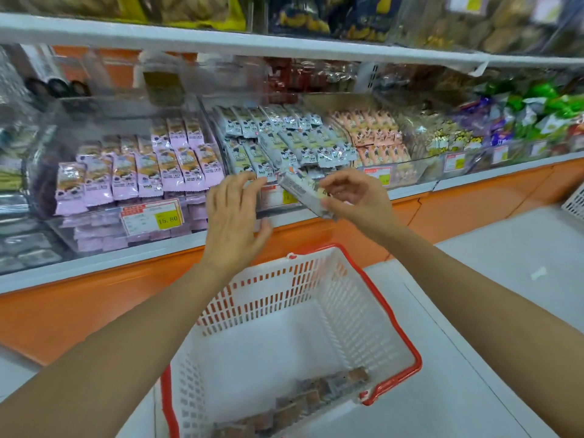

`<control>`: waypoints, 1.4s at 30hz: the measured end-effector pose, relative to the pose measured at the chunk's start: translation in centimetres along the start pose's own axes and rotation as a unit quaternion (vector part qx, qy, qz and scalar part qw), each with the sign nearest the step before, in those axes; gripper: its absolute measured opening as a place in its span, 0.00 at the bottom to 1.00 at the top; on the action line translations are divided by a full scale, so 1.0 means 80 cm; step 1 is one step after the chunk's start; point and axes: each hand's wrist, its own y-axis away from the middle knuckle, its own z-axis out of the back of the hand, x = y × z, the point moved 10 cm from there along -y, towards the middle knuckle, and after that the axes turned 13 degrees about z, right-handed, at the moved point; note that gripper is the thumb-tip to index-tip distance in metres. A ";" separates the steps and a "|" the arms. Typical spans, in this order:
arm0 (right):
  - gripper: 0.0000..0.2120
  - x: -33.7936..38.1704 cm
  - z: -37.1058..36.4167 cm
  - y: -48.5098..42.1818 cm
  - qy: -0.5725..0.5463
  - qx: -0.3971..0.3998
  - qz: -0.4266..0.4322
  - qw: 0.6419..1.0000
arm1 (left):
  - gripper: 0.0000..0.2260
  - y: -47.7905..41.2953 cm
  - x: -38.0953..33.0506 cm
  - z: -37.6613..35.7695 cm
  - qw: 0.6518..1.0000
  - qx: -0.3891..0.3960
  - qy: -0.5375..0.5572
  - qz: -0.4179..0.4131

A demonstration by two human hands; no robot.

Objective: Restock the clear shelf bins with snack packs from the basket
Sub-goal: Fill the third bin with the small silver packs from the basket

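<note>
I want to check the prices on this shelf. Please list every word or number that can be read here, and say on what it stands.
"15.80": on the yellow part of the price tag below the pink packs.
Other price tags: too blurred to read.
Print on the pink packs, the white packs and the pack pinched by the right hand: too blurred to read.

Motion is blurring the snack pack [305,192], its print unreadable; the bottom edge is cutting off brown packs [286,413] lying in the basket [347,311].
</note>
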 end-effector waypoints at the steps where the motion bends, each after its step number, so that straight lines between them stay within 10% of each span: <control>1: 0.11 0.006 0.001 -0.012 0.002 -0.015 0.003 1.000 | 0.31 -0.005 0.005 0.002 1.000 -0.003 -0.023 0.006; 23: 0.12 0.004 -0.091 -0.141 0.308 -0.038 0.018 0.951 | 0.43 -0.015 0.035 -0.020 0.989 0.056 -0.134 0.000; 32: 0.04 0.037 -0.068 -0.072 0.210 -0.008 0.163 0.964 | 0.21 0.045 -0.019 -0.026 0.981 -0.016 -0.076 -0.176; 42: 0.08 -0.168 -0.098 0.120 0.154 0.245 -0.110 0.951 | 0.37 0.107 0.032 -0.175 0.940 0.248 -0.226 -0.054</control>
